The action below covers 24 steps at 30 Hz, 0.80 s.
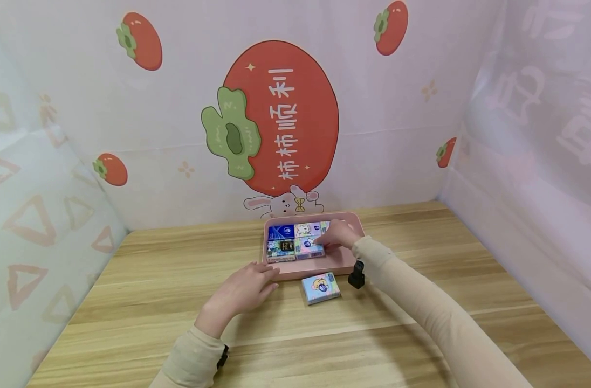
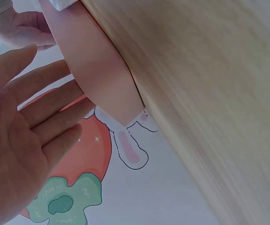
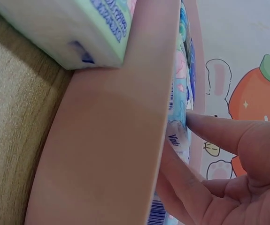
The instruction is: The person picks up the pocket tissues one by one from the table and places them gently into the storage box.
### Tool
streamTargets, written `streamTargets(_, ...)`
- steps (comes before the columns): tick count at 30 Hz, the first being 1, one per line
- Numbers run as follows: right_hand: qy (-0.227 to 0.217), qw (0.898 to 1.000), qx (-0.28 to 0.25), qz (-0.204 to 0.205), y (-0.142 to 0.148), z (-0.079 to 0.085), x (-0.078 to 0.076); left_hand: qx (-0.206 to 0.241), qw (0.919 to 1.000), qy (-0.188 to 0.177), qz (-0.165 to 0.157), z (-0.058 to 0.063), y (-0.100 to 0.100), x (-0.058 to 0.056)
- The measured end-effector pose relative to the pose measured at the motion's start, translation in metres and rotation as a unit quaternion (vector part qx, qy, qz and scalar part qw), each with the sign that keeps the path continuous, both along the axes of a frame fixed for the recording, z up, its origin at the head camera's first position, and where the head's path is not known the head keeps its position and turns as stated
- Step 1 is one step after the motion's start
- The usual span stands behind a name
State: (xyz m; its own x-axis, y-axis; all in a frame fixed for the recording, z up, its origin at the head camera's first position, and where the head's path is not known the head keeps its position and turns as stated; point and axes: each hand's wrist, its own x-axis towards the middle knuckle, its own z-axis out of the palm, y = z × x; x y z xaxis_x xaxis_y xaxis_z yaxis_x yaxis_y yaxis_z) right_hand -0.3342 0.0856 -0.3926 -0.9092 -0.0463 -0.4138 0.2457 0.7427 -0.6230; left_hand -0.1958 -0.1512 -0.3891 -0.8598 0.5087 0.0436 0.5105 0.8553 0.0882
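A pink tray (image 1: 341,261) holds several small tissue packs in two rows. My right hand (image 1: 341,235) reaches over its front wall and pinches the front-row pastel tissue pack (image 1: 305,248) at its right end. In the right wrist view, the thumb lies on this pack and the fingers go down behind the tray wall, partly hidden. My left hand (image 1: 244,288) has its fingers extended, with fingertips touching the tray's front left corner. On the table before the tray lies a loose light-blue tissue pack (image 1: 321,288), apart from both hands.
Beside the pinched pack is a dark floral pack (image 1: 281,250); behind them are a blue pack (image 1: 281,231) and a pale pack (image 1: 303,229). The wooden table (image 1: 179,302) ends at a printed cloth backdrop (image 1: 179,108). Side cloths stand left and right.
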Motion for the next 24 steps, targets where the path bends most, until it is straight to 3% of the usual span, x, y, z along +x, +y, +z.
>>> streamTargets(24, 0.027, 0.999, 0.027, 0.039, 0.0001, 0.0042, 0.0075, -0.002, 1.0, 0.003, 0.001, -0.0023, 0.0005, 0.0003)
